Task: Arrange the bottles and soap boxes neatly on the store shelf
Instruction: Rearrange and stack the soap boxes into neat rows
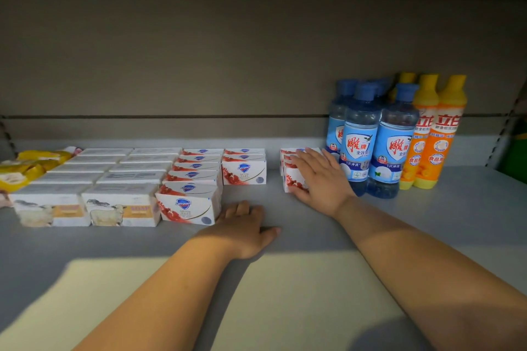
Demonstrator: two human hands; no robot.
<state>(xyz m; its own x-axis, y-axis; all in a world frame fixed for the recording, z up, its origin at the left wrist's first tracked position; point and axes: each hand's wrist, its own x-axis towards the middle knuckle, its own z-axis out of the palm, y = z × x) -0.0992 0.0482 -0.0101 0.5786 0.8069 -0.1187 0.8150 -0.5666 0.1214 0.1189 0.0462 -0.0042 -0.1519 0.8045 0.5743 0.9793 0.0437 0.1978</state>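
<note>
Soap-row tidying in hand: my right hand [319, 177] lies flat, fingers straight, on stray soap boxes [291, 179] beside the blue bottles [360, 139]; my left hand [242, 226] rests open on the shelf [427, 208], against the front box [186, 208]. Next, I judge: slide the strays leftward, closing the gap.

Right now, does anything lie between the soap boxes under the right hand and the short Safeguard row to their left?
Nothing visible: only bare shelf separates the soap boxes under the right hand from the short Safeguard row; the left hand rests nearer the front.
</note>
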